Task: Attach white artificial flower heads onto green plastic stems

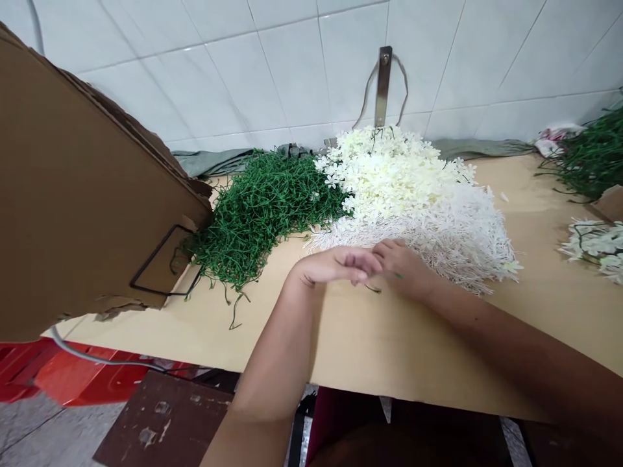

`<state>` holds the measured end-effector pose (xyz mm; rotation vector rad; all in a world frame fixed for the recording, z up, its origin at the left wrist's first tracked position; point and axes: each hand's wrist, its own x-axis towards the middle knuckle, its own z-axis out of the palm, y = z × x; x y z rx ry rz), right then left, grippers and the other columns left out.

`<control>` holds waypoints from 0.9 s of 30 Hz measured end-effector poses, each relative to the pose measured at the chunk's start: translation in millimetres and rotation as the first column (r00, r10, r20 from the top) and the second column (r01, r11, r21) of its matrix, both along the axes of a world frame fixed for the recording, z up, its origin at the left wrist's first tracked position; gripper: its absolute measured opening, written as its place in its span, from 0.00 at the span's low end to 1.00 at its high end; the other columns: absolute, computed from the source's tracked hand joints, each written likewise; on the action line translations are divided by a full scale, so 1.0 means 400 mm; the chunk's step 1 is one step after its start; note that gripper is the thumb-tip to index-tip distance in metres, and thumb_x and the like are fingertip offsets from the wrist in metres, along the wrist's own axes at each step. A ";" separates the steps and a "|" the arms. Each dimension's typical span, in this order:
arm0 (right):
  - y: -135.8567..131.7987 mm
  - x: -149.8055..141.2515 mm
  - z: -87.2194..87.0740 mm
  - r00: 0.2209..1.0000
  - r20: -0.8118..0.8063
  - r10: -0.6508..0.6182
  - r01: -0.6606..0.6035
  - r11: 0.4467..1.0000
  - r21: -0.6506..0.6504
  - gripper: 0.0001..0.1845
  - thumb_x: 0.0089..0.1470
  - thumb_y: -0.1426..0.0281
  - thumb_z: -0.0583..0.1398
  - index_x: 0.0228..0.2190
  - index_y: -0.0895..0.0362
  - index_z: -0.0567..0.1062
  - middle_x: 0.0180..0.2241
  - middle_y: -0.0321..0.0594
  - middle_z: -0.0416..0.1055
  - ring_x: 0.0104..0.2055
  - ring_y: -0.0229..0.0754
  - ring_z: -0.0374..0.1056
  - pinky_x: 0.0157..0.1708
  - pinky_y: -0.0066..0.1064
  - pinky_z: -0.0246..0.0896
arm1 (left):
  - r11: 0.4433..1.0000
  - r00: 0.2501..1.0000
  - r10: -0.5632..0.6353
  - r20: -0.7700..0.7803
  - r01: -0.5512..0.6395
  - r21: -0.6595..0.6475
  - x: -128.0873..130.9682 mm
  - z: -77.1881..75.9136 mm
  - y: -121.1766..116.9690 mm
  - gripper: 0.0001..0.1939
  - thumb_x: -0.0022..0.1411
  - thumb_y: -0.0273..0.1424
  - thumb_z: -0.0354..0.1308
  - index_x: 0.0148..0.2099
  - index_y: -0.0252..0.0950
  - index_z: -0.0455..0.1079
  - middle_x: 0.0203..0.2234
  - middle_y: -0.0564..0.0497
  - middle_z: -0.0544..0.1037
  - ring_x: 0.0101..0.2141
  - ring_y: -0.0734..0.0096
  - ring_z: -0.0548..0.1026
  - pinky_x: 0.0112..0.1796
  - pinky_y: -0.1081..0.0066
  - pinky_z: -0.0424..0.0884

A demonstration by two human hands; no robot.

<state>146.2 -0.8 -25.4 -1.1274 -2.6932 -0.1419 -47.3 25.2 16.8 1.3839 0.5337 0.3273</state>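
Note:
My left hand (348, 264) and my right hand (403, 267) meet over the middle of the table, fingertips touching or nearly so. The left fingers are curled inward, closed around a thin green plastic stem (374, 289), whose dark bent end shows just below the hands. A short bit of green shows against my right hand, which is pinched closed and slightly blurred; what lies inside its fingers is hidden. Just beyond the hands spreads a heap of thin white strands (438, 240). White artificial flowers (389, 172) are piled behind it, and a mound of green stems (267, 207) lies to the left.
A large cardboard box (87, 181) stands at the left, with a black wire frame (165, 259) against it. More green stems (596, 152) and white flowers (596, 246) lie at the far right. A metal bracket (383, 84) is fixed to the tiled wall (292, 71) behind.

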 end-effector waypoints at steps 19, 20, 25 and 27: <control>0.138 -0.132 0.065 0.987 -0.002 -0.160 0.156 0.968 -0.195 0.12 0.52 0.74 0.57 0.38 0.63 0.77 0.39 0.54 0.70 0.43 0.53 0.64 0.41 0.38 0.56 | 0.999 0.918 -0.024 -0.396 0.012 -0.032 -0.036 0.002 0.010 0.13 0.52 0.36 0.63 0.39 0.36 0.74 0.37 0.48 0.81 0.22 0.79 0.74 0.24 0.77 0.66; 0.139 -0.124 0.064 0.987 -0.020 -0.159 0.152 0.967 -0.205 0.11 0.53 0.75 0.55 0.35 0.63 0.77 0.37 0.53 0.71 0.42 0.51 0.65 0.40 0.37 0.56 | 1.000 0.928 -0.012 -0.371 0.006 -0.019 -0.036 0.003 0.011 0.13 0.51 0.36 0.63 0.38 0.35 0.73 0.36 0.48 0.81 0.21 0.80 0.74 0.24 0.77 0.66; 0.126 -0.069 0.075 0.871 -0.364 -0.330 0.240 0.932 -0.272 0.08 0.53 0.75 0.54 0.30 0.61 0.73 0.33 0.47 0.72 0.36 0.45 0.66 0.37 0.33 0.57 | 0.900 0.887 0.426 -0.177 -0.395 0.182 -0.026 -0.015 0.034 0.06 0.54 0.31 0.60 0.34 0.32 0.71 0.23 0.52 0.78 0.15 0.86 0.61 0.20 0.78 0.57; 0.120 -0.054 0.075 0.762 -0.474 -0.440 0.293 0.889 -0.353 0.07 0.54 0.73 0.53 0.32 0.60 0.72 0.31 0.45 0.72 0.32 0.42 0.66 0.34 0.32 0.58 | 0.737 0.756 0.649 -0.089 -0.595 0.320 -0.026 -0.036 0.051 0.06 0.56 0.28 0.57 0.36 0.32 0.72 0.22 0.53 0.76 0.18 0.83 0.63 0.22 0.78 0.58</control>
